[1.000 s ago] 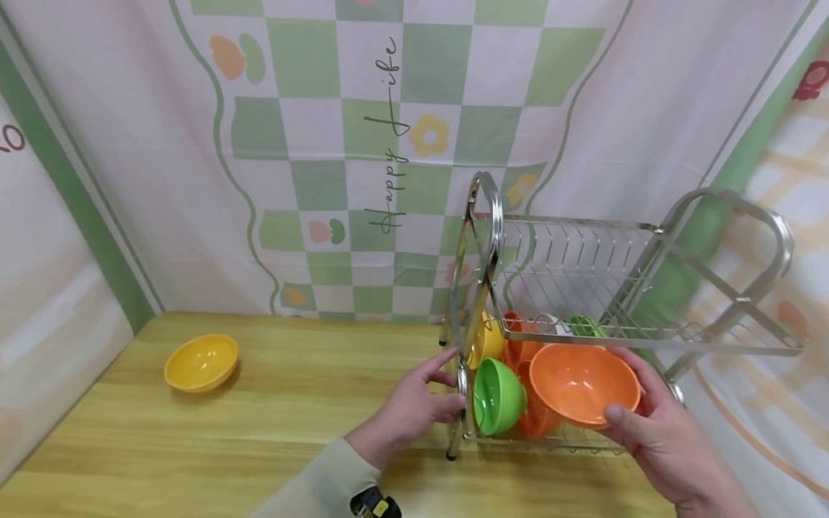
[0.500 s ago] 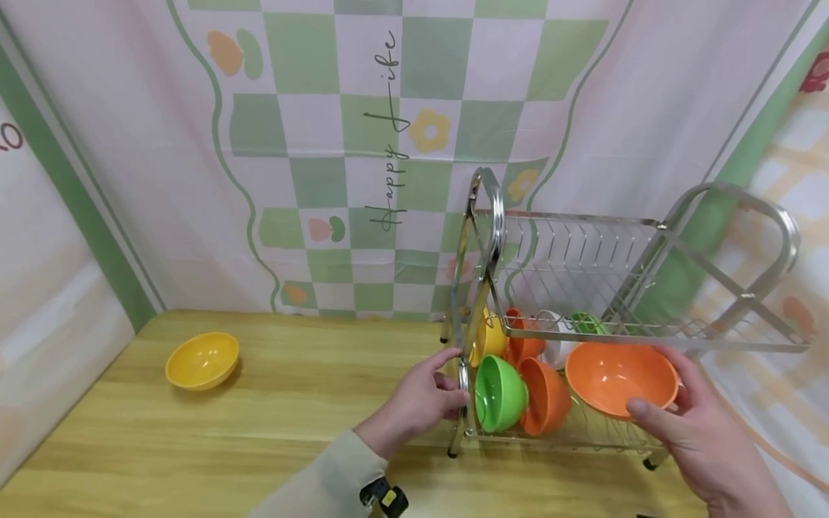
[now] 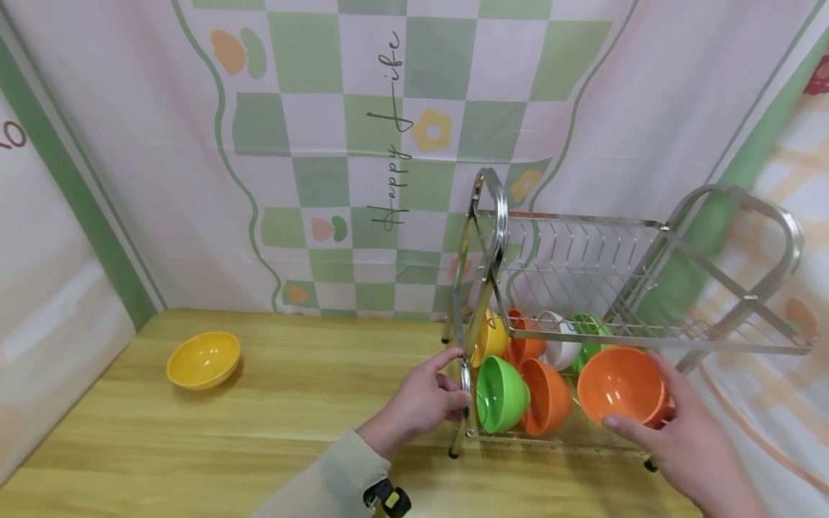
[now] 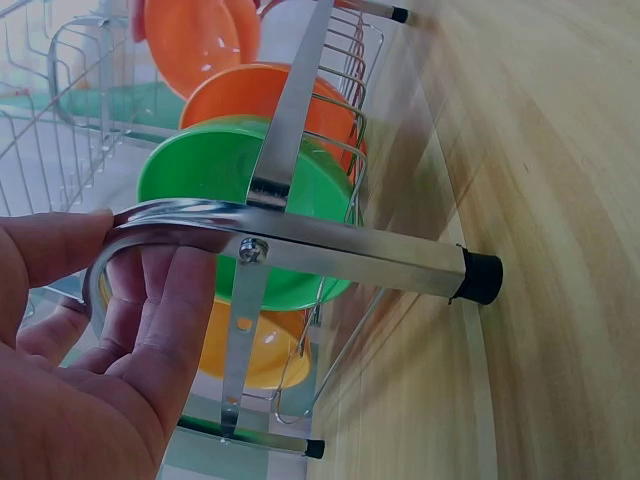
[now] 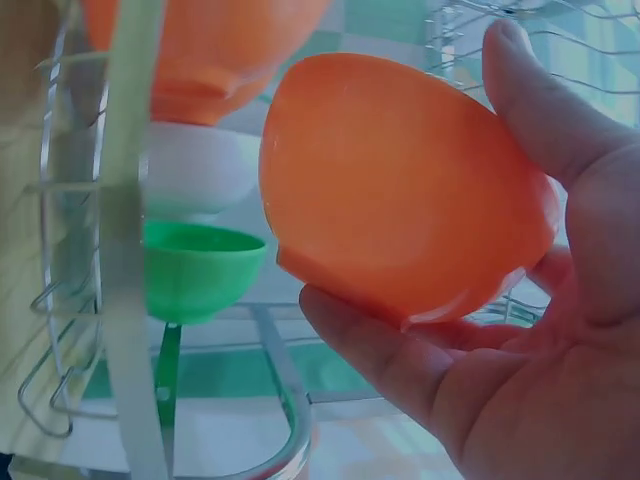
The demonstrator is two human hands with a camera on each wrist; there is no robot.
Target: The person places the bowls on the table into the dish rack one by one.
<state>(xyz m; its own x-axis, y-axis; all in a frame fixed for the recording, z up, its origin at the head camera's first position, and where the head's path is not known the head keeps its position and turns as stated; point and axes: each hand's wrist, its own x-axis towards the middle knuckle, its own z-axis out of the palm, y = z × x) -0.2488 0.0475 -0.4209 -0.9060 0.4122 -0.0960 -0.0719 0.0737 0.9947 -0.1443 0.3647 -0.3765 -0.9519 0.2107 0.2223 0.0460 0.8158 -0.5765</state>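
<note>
My right hand [image 3: 696, 446] holds an orange bowl [image 3: 622, 385] by its right side, thumb at the rim, at the front right of the rack's lower tier. In the right wrist view the bowl's rounded outside [image 5: 400, 190] faces the camera, fingers beneath it. My left hand [image 3: 421, 403] grips the left side frame of a two-tier metal dish rack [image 3: 500, 223]; the left wrist view shows the thumb and fingers around the curved tube [image 4: 180, 218]. On the lower tier, a green bowl [image 3: 510, 396] and another orange bowl [image 3: 550, 399] stand on their sides in front.
Behind them on the lower tier are a yellow bowl [image 3: 494, 342], an orange one [image 3: 531, 349], a white one [image 3: 562, 354] and a green one [image 3: 586, 349]. A shallow yellow bowl [image 3: 204, 360] sits on the wooden table [image 3: 291, 403] at left. Patterned cloth [image 3: 369, 129] hangs behind.
The right hand has carried the orange bowl rightward, away from the other orange bowl, and then turned it so that its opening tilts more. The left hand stays on the rack.
</note>
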